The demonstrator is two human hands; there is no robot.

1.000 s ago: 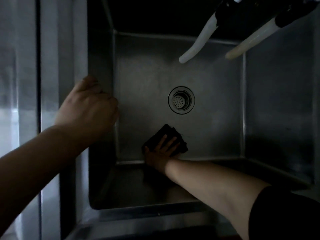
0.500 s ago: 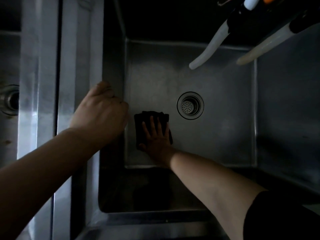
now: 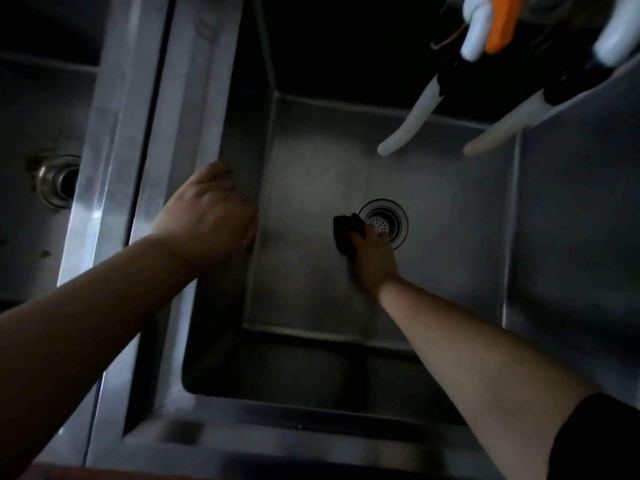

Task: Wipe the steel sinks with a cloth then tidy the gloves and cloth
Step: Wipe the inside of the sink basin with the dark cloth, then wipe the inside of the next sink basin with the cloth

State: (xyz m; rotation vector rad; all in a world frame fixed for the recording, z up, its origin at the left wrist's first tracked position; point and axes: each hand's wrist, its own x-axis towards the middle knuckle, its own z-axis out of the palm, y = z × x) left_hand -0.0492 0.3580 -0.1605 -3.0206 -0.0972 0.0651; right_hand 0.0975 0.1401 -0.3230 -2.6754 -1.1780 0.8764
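Cloth (image 3: 347, 233) is sitting down on the floor of the steel sink (image 3: 311, 289), bunched up dark and small just to the left of the drain (image 3: 382, 224), touching its ring. The right hand (image 3: 374, 254) is pressing on top of it, fingers reaching over toward the strainer holes; whether they are curling round the cloth or lying flat on it, the dim light is not letting me tell. The left hand (image 3: 207, 216) is bracing up on the divider (image 3: 194, 133) between the two basins, fingers hooking over the inner edge, so the two hands are working well apart.

Judging by how it is crumpling, this cloth is looking soft and light, probably damp, folding to whatever shape the palm gives it. It is likely going to slide easily on smooth steel, so a flat palm with spread fingers should be steering it best, while pinching a bunched fold would be the way to lift it out later.

Gloves (image 3: 485, 64) are hanging over the far right corner, pale fingers dangling above the basin, an orange patch showing at the top. A second sink (image 3: 34, 116) is waiting on the left with its own drain, and the wiping looks only partway along.
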